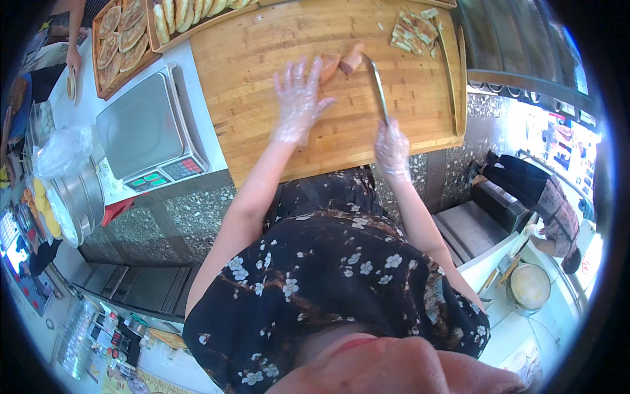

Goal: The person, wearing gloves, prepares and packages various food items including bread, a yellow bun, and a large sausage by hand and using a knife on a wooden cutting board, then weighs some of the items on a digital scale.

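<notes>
Both of my hands wear clear plastic gloves. My left hand (299, 101) is over the wooden cutting board (256, 74), fingers spread, its fingertips beside an orange-brown piece of food (329, 67); whether they touch it is unclear. A second, thicker piece (352, 58) lies just right of the first. In my right hand (392, 147) is the handle of a knife (378, 84), its narrow blade pointing away from me and its tip close to the thicker piece. Cut flatbread (414, 33) lies at the board's far right.
Left of the board stands a digital scale (142, 123). Behind it are a tray of flat pancakes (96, 59) and another tray of breads (152, 34). A long wooden strip (448, 79) lies along the board's right edge. Another person's hand (74, 60) is at far left; a person (553, 197) stands at right.
</notes>
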Demonstrator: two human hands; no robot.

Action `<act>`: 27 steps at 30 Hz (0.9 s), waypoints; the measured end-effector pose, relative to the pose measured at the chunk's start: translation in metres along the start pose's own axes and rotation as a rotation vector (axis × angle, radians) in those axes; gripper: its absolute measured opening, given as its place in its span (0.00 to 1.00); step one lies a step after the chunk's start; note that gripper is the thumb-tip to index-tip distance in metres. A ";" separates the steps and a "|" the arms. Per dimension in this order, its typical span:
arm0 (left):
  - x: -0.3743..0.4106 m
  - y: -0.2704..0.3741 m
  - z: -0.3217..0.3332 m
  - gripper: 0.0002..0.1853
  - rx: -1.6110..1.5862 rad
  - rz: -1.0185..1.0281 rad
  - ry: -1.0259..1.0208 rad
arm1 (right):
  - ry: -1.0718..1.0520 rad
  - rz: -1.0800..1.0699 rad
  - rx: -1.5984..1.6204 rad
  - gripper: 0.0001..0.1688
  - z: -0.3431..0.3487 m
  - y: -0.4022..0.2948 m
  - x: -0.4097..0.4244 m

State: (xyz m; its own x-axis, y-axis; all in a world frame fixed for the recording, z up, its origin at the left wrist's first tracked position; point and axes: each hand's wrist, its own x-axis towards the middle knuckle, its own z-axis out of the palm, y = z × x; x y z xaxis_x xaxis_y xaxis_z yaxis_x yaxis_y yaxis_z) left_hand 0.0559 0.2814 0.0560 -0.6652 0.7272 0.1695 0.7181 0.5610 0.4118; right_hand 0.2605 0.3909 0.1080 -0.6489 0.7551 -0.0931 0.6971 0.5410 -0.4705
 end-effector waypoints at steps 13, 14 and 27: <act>0.038 -0.009 0.022 0.28 -0.036 -0.023 -0.182 | 0.127 -0.299 -0.289 0.32 0.020 0.017 0.109; 0.043 -0.010 0.020 0.27 -0.079 -0.034 -0.196 | 0.008 -0.434 -0.232 0.31 0.022 0.002 0.135; 0.317 -0.029 -0.045 0.26 -0.506 -0.249 0.401 | 0.255 -0.865 0.087 0.22 -0.009 -0.102 0.378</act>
State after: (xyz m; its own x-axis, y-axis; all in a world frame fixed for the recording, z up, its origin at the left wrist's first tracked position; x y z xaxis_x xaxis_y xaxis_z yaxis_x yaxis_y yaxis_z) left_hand -0.1850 0.4777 0.1377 -0.8922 0.3431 0.2937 0.4152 0.3674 0.8322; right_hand -0.0527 0.6244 0.1282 -0.8408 0.1629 0.5163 -0.0345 0.9356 -0.3514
